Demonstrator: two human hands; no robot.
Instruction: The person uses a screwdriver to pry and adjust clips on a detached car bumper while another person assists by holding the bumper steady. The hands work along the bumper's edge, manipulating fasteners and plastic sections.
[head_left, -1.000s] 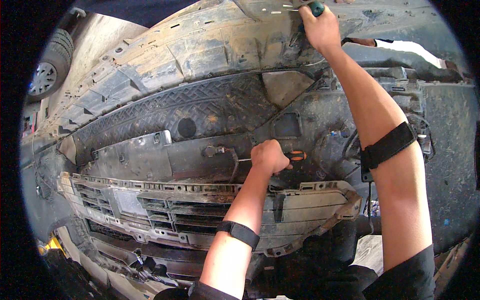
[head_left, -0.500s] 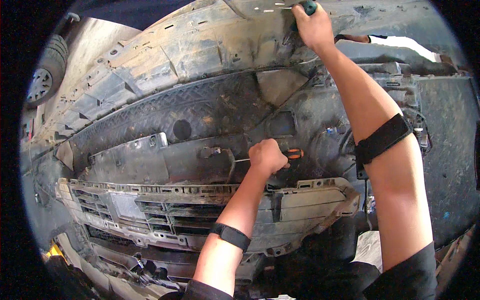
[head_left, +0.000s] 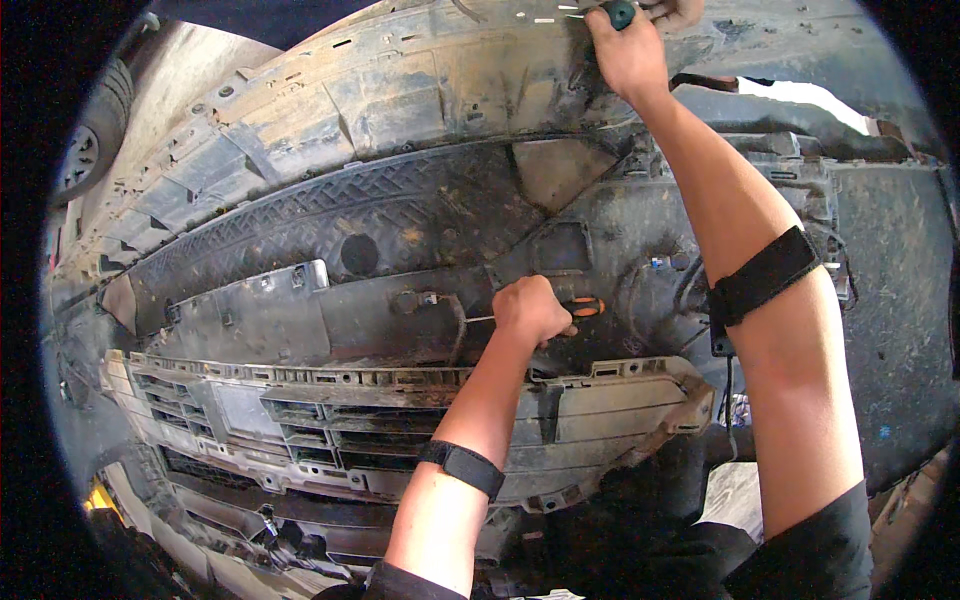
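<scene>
Two tools are in your grip over the dirt-streaked inside of a large vehicle panel, its length running from left to right before you. The work looks to be under way rather than finished: a grille sits in place along the near side, and a wire and a small connector lie against the panel, left of your left hand. How much is left to do cannot be told from this view. Your left fingers are closed in a fist on an orange-and-black tool, its handle showing to the right and its thin metal shaft reaching left toward the wire. At the far side, your right hand has its fingers wrapped about a green handle; where that tool's tip rests cannot be made out. Another person's hand shows just right of it, at the panel's far side
</scene>
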